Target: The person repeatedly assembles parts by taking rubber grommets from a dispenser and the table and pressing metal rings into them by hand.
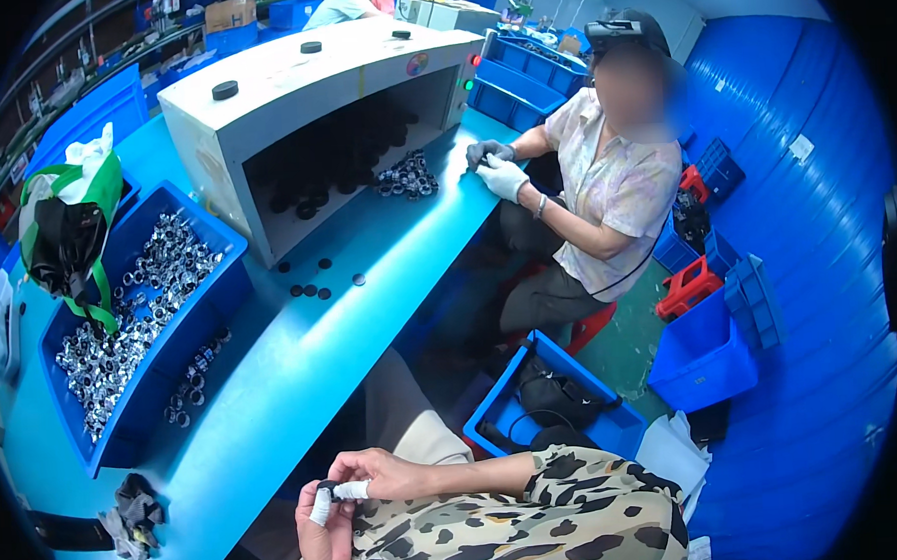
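Observation:
Close over my lap, both hands meet around a small black round cap [327,487]. My left hand [322,541] pinches it from below, with white tape wrapped on the thumb. From the right reaches my right hand [389,476], its taped white finger and thumb closed on the cap's other side. Finger contact hides part of the piece. Left of my hands, on the blue-green bench [283,397], lie several silvery rings [188,391] beside a blue bin [125,434] filled with shiny metal rings [154,293]. A few flat black discs [311,290] rest farther back.
A white box-shaped lit booth [214,170] on the bench holds piled black caps and a cluster of silvery rings [409,175]. Across sits a gloved co-worker [604,183]. A grey cloth [134,519], a green-trimmed bag [71,226] and a blue crate [615,433] are nearby.

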A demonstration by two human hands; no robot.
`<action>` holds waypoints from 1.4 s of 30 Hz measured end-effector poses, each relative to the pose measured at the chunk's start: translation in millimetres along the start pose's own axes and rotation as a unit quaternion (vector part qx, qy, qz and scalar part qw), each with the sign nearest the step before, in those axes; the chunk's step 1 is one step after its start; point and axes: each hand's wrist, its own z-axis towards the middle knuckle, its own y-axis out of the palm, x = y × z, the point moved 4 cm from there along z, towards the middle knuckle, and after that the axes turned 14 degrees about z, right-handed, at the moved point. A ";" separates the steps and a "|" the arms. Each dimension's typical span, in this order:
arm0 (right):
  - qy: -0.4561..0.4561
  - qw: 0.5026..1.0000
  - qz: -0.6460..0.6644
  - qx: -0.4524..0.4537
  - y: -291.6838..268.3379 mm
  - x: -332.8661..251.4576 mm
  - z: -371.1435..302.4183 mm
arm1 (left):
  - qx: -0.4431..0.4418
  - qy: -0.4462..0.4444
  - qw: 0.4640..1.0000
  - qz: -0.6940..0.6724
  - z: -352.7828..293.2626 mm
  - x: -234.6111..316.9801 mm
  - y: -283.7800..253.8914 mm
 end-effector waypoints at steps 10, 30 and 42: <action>0.043 0.996 -0.073 -0.005 4.9 -10.2 -2.8 | 0.095 0.230 0.918 0.310 -16.3 17.9 10.2; -0.066 0.995 0.012 0.074 1.8 33.4 8.1 | 0.041 0.113 0.971 0.207 -6.1 0.5 -16.7; -0.133 0.969 -0.210 0.003 -3.5 8.6 -2.4 | -0.023 0.040 0.994 0.100 2.4 -2.0 -8.0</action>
